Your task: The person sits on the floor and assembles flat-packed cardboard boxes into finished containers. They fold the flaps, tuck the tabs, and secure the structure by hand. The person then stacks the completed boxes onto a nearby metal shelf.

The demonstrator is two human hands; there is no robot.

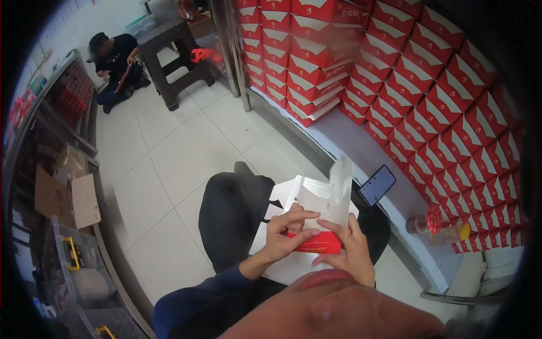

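Note:
Over my lap I hold a partly folded red-and-white cardboard box [319,243] between both hands. My left hand [280,236] pinches its left edge, the thumb lying on the red panel and the index finger bent above it. At the right edge, my right hand [353,248] grips the card with fingers behind and thumb near the lower corner. A pale flap stands up from the box, slightly blurred. Beneath it, flat white cardboard blanks [282,270] rest across my crossed legs.
Tall stacks of folded red-and-white boxes [412,73] line a low ledge at right. A phone [377,185] and lidded jars [433,221] lie beside me. Far left, a person [118,62] sits near a brown plastic stool [169,62]. Open cartons [84,200] and clear bins [84,271] stand left.

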